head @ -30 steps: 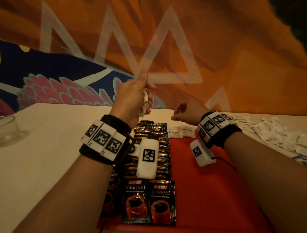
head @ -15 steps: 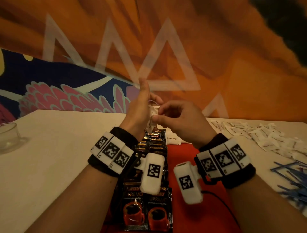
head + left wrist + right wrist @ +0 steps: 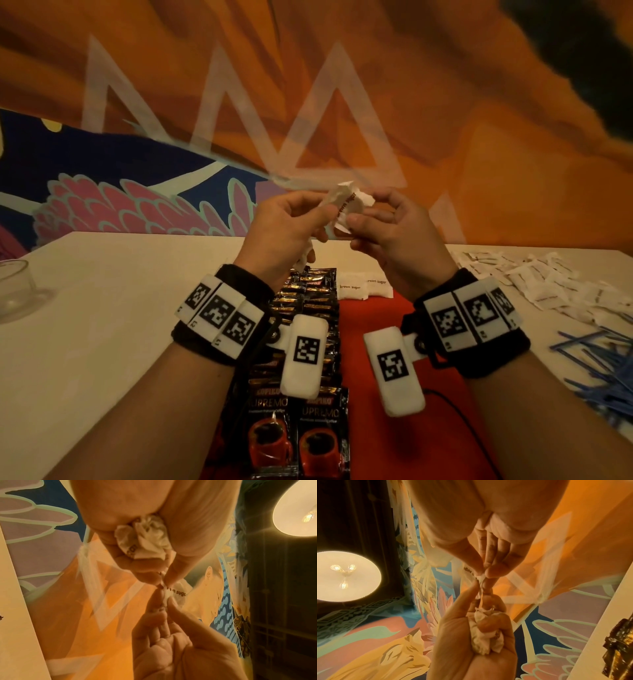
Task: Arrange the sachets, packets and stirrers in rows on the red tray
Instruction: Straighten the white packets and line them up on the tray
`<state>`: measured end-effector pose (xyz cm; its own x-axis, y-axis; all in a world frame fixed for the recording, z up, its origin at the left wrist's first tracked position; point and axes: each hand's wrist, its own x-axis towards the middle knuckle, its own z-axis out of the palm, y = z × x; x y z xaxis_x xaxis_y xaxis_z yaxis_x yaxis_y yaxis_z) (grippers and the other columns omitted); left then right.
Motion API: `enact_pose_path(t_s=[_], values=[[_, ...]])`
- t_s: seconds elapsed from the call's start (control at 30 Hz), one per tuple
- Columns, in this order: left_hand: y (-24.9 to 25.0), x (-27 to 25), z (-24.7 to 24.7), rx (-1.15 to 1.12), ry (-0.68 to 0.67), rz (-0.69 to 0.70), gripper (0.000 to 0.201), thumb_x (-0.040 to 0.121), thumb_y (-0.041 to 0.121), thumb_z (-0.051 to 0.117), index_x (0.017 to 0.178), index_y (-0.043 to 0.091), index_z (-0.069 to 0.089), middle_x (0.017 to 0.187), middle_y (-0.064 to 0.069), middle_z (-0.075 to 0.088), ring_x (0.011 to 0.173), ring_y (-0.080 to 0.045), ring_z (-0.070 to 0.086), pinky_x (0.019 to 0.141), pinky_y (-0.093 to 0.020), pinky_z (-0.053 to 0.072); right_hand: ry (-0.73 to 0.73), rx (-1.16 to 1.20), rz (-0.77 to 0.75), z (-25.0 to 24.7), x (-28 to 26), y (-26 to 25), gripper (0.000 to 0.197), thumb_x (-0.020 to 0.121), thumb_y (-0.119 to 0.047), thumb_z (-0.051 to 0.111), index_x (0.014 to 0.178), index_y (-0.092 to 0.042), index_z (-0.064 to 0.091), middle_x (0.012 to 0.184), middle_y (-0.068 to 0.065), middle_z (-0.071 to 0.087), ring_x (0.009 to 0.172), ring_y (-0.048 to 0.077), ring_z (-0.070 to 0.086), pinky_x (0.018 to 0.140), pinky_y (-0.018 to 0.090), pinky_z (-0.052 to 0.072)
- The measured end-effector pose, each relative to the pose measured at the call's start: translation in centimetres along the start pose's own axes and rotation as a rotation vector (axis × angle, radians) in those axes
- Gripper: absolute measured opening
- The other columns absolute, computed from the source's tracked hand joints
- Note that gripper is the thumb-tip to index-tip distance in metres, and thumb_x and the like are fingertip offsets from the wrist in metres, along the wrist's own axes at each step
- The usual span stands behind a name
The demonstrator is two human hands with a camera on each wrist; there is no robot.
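Note:
Both hands are raised above the far end of the red tray (image 3: 373,346). My left hand (image 3: 327,214) and right hand (image 3: 356,219) pinch one white brown-sugar sachet (image 3: 347,202) between them. In the left wrist view the left palm also grips a crumpled bunch of sachets (image 3: 145,540), seen too in the right wrist view (image 3: 485,639). Rows of black coffee packets (image 3: 308,308) cover the tray's left side. Two brown-sugar sachets (image 3: 364,289) lie side by side at the tray's far edge.
A loose pile of white sachets (image 3: 548,284) lies on the table to the right, with blue stirrers (image 3: 609,370) nearer me. A glass bowl (image 3: 13,291) stands at the far left. A painted wall runs behind the table.
My right hand rose from the sachets at the tray's far edge to meet the raised left hand. It now pinches one sachet drawn out from the left hand's bunch.

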<state>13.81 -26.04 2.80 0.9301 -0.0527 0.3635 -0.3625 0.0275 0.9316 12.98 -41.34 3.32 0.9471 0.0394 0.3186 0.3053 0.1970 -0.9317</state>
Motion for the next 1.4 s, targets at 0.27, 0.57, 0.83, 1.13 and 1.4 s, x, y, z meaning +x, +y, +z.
enact_pose_path(t_s=[0.27,0.57,0.83,1.13,1.4], values=[[-0.2,0.0,0.3,0.224,0.037,0.103,0.014,0.096,0.025,0.064,0.098,0.015,0.073,0.079,-0.006,0.070,0.052,-0.015,0.054,0.043,-0.026,0.043,0.042,-0.147,-0.079,-1.0,0.1,0.4,0.009,0.086,-0.011,0.072,0.091,-0.006,0.066,0.086,0.010,0.070,0.077,0.020,0.065,0.063,0.032,0.050],[-0.3,-0.2,0.7,0.197,-0.049,0.008,0.004,0.087,0.020,0.073,0.086,0.017,0.071,0.078,-0.006,0.071,0.041,-0.010,0.047,0.040,-0.022,0.040,0.164,-0.048,-0.013,-1.4,0.4,0.3,0.015,0.096,-0.020,0.061,0.081,-0.015,0.062,0.077,0.002,0.066,0.069,0.015,0.066,0.053,0.025,0.050],[-0.2,0.0,0.1,0.200,-0.086,-0.020,0.014,0.083,0.018,0.078,0.093,0.011,0.071,0.077,-0.002,0.068,0.042,-0.010,0.049,0.042,-0.024,0.040,0.025,-0.238,-0.067,-2.1,0.5,0.7,0.013,0.093,-0.022,0.064,0.090,-0.010,0.068,0.085,0.007,0.072,0.072,0.018,0.067,0.055,0.029,0.048],[-0.2,0.0,-0.2,0.192,-0.102,0.009,0.023,0.087,0.032,0.070,0.096,0.010,0.072,0.072,0.001,0.066,0.045,-0.011,0.049,0.042,-0.025,0.040,-0.108,-0.366,-0.121,-3.1,0.4,0.6,0.033,0.078,-0.019,0.077,0.096,0.008,0.069,0.081,0.015,0.071,0.070,0.013,0.065,0.058,0.026,0.050],[0.0,0.3,0.0,0.115,0.041,-0.049,0.032,0.100,0.027,0.057,0.075,0.010,0.069,0.062,0.003,0.066,0.056,-0.015,0.058,0.042,-0.023,0.042,-0.145,-0.504,0.014,-5.2,1.8,1.3,0.026,0.082,-0.015,0.076,0.090,0.008,0.068,0.076,0.011,0.068,0.066,0.013,0.061,0.056,0.025,0.049]])
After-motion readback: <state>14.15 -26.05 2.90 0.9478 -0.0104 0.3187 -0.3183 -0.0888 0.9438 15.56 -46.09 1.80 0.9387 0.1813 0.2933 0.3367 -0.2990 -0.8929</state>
